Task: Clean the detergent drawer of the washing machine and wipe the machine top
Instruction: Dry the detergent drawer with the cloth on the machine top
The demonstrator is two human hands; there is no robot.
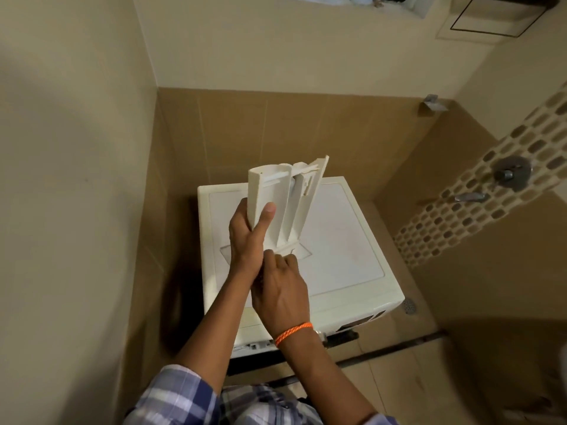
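Plastic drawer: the cream detergent drawer [283, 197] is out of the machine, held upright in the air above the washing machine top [343, 240], open compartments facing the person.
Left hand: the left hand [248, 237] grips the drawer's left wall, thumb pressed flat on the inside, fingers wrapped behind.
Right hand: the right hand [280, 286] sits just below the left, fingers curled at the drawer's lower end; whether they pinch the drawer or a small part of it, I cannot tell.
Slip risk: I reckon only the left hand bears the weight, and on one thin wall; if that plastic is wet or soapy it could twist out and drop onto the lid beneath.
Loose parts: the small insert near the drawer's upper right, away from both hands, might fall out if the drawer tips further.
Drips: leftover water could run down onto the wrists and the orange wristband [293, 332].
Surface: the top is pale and glossy, directly under both hands.
Room: tan wall tiles beyond the hands, shower fittings [509, 173] far right, floor drain [409, 305] right of the machine.
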